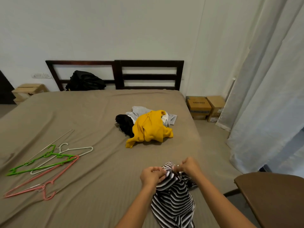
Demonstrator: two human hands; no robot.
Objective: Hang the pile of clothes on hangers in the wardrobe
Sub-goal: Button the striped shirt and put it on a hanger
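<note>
The person's left grip (152, 176) and right grip (189, 167), both bare hands, pinch the bunched upper edge of a black-and-white striped knit garment (172, 199) with curled fingers, close together. The garment hangs from them in soft folds over the near edge of the bed (82, 112), towards its near right corner. The bed wears a taupe, finely ribbed sheet with shallow creases.

Near the middle of the bed, towards its right edge, lies the pile of clothes. A crumpled mustard-yellow jersey top (151, 127) lies uppermost. A black garment (125, 123) pokes out at the pile's left, and a pale grey garment (139, 111) shows behind.

By the left edge of the bed, the hangers lie flat and overlapping:
- a bright green plastic hanger (19, 171)
- a white coated hanger (77, 148) crossing it
- a salmon-pink hanger (23, 190) nearest the near edge
- a thin bare metal wire hanger (52, 143) at the far side of the group

At the head end stands a dark slatted wooden headboard (148, 63), and a crumpled black fabric bag (85, 80) rests against it near the far left corner; what it holds cannot be seen.

On the floor beside the far right corner sit stacked brown cardboard boxes (199, 106), closed, so their contents are hidden. A pale wooden box (28, 91) stands beyond the far left corner.

A white, loosely pleated curtain (263, 96) hangs along the right side. A brown wooden surface with a rounded corner (271, 195) juts in beside the near right corner.
</note>
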